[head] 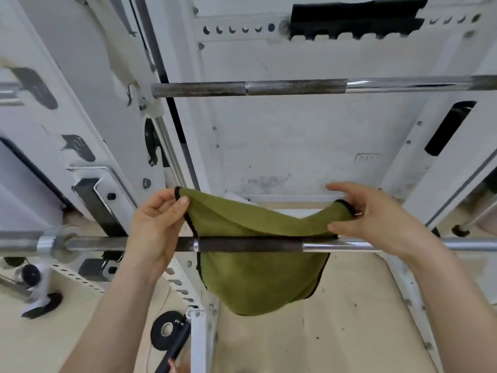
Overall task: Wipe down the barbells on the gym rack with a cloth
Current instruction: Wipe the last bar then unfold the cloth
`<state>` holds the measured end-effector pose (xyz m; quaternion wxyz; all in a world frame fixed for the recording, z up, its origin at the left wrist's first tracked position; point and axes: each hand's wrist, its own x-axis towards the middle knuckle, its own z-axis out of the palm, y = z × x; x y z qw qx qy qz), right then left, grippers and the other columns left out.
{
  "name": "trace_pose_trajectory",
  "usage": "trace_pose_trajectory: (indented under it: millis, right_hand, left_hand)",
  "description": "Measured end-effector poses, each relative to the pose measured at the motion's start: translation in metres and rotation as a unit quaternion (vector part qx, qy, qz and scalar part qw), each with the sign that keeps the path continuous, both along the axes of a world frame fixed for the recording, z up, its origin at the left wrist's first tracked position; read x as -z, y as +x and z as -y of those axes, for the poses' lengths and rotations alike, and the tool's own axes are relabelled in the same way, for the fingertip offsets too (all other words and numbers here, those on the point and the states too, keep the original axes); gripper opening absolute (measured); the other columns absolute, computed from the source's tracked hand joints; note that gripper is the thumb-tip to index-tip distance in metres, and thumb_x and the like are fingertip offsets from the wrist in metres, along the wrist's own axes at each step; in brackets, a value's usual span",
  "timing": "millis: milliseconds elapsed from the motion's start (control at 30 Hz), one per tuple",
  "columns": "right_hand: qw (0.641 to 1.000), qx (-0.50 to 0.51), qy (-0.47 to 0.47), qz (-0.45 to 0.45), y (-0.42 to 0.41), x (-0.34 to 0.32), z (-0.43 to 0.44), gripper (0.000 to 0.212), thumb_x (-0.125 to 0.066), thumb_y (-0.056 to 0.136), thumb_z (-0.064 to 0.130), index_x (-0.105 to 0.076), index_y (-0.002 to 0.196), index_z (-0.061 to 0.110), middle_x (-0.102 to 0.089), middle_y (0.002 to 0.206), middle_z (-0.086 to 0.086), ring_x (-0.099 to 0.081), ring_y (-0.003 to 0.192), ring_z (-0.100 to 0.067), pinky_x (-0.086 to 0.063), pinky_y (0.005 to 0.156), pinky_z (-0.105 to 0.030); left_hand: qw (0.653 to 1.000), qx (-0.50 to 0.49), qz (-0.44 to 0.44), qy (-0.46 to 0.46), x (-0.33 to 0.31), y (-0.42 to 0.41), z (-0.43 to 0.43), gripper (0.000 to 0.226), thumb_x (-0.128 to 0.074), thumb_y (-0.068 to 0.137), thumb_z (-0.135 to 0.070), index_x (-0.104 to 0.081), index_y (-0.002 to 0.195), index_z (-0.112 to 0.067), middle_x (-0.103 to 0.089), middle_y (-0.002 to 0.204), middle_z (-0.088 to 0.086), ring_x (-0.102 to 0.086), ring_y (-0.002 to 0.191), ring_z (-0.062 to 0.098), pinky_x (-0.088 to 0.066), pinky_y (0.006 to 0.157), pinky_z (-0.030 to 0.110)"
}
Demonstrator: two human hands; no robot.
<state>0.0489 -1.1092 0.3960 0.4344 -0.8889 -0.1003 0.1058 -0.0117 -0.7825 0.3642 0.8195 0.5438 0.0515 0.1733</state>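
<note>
An olive-green cloth (pixel 258 281) with black edging hangs behind the near barbell (pixel 250 244), its lower part sagging below the bar. My left hand (pixel 156 227) pinches the cloth's left top corner between thumb and fingers. At the right top corner, my right hand (pixel 371 214) pinches the cloth just above the bar. The near barbell runs across the view, dark knurled in the middle and shiny chrome to the right. A second barbell (pixel 295 87) rests higher on the white rack, farther from me.
White rack uprights (pixel 88 146) stand to the left and right, with a holed crossbeam (pixel 236 29) at the top. A white frame leg (pixel 200 337) rises from the beige floor, with a small black weight plate (pixel 166 329) beside it.
</note>
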Motion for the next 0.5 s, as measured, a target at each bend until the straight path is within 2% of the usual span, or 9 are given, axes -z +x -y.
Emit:
trace_pose_trajectory:
  millis: [67,167,233,333,400,467,500]
  right_hand:
    - [0.996,-0.042,-0.029,0.067,0.0,-0.008,0.0,0.052,-0.072,0.079,0.004,-0.062,0.118,0.037,-0.06,0.109,0.007,-0.06,0.097,-0.009,-0.048,0.087,-0.025]
    - [0.964,0.004,-0.084,0.252,-0.002,-0.027,-0.004,0.033,-0.065,0.083,0.002,-0.072,0.105,0.026,-0.059,0.097,0.001,-0.056,0.088,-0.017,-0.047,0.085,-0.035]
    - [0.936,0.043,-0.077,0.34,-0.008,-0.045,-0.009,0.025,-0.063,0.085,0.006,-0.073,0.1,0.023,-0.054,0.092,0.002,-0.051,0.084,-0.017,-0.043,0.078,-0.032]
    - [0.905,0.064,-0.041,0.419,-0.016,-0.076,-0.012,0.017,-0.061,0.086,0.01,-0.067,0.099,0.021,-0.045,0.103,0.003,-0.047,0.087,-0.014,-0.041,0.073,-0.03]
    - [0.92,0.048,0.027,0.388,-0.021,-0.097,-0.015,0.011,-0.058,0.087,0.013,-0.058,0.095,0.02,-0.046,0.104,0.003,-0.048,0.086,-0.015,-0.043,0.07,-0.03]
    - [0.949,0.001,0.154,0.275,-0.027,-0.114,-0.018,0.008,-0.057,0.091,0.014,-0.052,0.089,0.02,-0.051,0.087,0.002,-0.051,0.074,-0.015,-0.047,0.059,-0.028]
    - [0.953,-0.021,0.211,0.218,-0.031,-0.119,-0.02,0.01,-0.058,0.092,0.014,-0.052,0.087,0.02,-0.052,0.079,0.002,-0.051,0.067,-0.014,-0.046,0.052,-0.025]
  left_hand:
    - [0.998,-0.053,0.021,-0.008,-0.017,-0.008,0.002,0.02,-0.063,0.076,-0.002,-0.075,0.073,-0.018,-0.072,0.075,-0.003,-0.067,0.077,0.009,-0.053,0.083,0.023]
    - [0.993,-0.111,0.051,0.009,-0.048,-0.027,0.004,0.031,-0.059,0.083,0.001,-0.077,0.068,-0.02,-0.072,0.072,-0.007,-0.067,0.076,0.006,-0.051,0.082,0.019]
    - [0.99,-0.119,0.072,0.022,-0.069,-0.041,0.004,0.029,-0.06,0.085,-0.003,-0.077,0.071,-0.02,-0.072,0.076,-0.005,-0.066,0.08,0.011,-0.053,0.088,0.027]
    - [0.985,-0.14,0.091,0.051,-0.1,-0.065,0.004,0.02,-0.063,0.085,-0.01,-0.077,0.078,-0.022,-0.071,0.08,-0.003,-0.064,0.083,0.018,-0.053,0.089,0.041]
    - [0.976,-0.18,0.106,0.06,-0.119,-0.083,0.003,0.016,-0.064,0.085,-0.011,-0.076,0.081,-0.021,-0.069,0.083,-0.001,-0.063,0.084,0.019,-0.054,0.087,0.042]
    - [0.962,-0.226,0.123,0.087,-0.135,-0.101,0.003,0.015,-0.066,0.086,-0.01,-0.076,0.082,-0.022,-0.07,0.081,-0.003,-0.065,0.078,0.016,-0.057,0.08,0.037]
    - [0.952,-0.254,0.126,0.114,-0.14,-0.111,0.004,0.016,-0.067,0.086,-0.01,-0.076,0.081,-0.023,-0.071,0.08,-0.004,-0.065,0.075,0.014,-0.057,0.075,0.033]
